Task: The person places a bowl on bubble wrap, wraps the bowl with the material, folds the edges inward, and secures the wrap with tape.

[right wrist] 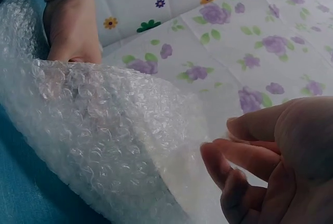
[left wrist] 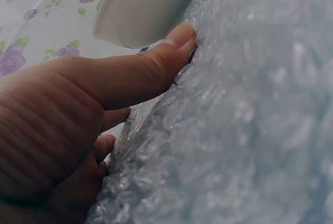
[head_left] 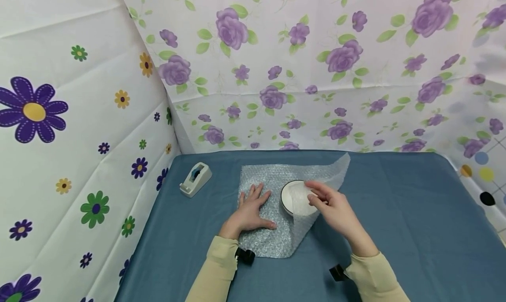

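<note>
Shows a white bowl (head_left: 287,198), mouth up on bubble wrap (head_left: 272,240), right side veiled by a translucent flap (head_left: 304,225), rim too round for a long axis. Rests left hand (head_left: 250,214), fingers wide, left of the bowl; holds right hand (head_left: 337,209) fingers narrow at the bowl's right, cannot tell whether pinching the flap.

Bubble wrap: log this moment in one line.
left hand: resting on bubble wrap | right hand: at flap, grip unclear | bowl: partly covered by flap

1 bowl (head_left: 288,199), 1 bubble-wrap sht (head_left: 275,205), 1 tape disp (head_left: 199,182)
</note>
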`<state>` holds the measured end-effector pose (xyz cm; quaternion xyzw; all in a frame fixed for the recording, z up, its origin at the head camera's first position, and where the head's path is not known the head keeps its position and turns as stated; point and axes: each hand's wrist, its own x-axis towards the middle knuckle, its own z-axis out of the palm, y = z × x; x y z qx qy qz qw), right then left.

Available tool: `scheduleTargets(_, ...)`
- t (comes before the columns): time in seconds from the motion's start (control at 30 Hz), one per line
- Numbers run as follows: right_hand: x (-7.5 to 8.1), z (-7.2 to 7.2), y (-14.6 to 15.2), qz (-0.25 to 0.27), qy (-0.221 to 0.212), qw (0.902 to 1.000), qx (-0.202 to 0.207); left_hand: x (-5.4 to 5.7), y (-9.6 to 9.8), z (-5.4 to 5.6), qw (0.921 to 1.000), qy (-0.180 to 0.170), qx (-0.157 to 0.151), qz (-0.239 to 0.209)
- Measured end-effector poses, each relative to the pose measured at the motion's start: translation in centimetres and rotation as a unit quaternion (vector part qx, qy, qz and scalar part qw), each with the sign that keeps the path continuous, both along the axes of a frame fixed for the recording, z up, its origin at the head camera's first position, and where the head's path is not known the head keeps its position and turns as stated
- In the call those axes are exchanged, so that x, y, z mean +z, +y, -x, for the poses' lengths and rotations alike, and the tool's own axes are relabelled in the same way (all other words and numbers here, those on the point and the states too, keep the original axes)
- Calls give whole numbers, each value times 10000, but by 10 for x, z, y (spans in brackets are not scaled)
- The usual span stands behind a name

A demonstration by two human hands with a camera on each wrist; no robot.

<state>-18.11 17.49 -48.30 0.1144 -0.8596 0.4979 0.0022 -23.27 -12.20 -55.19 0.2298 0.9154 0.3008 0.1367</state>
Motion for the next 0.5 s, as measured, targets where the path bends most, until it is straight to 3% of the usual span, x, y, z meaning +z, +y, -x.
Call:
scheduleTargets(0.3,-8,3,-8,-947,-65,9954,108,2,1,0,10000,-41,11,14)
scheduleTargets(0.5,-7,8,-16,-1583,-13,9874,38,1,0,0,10000,-16,26,6)
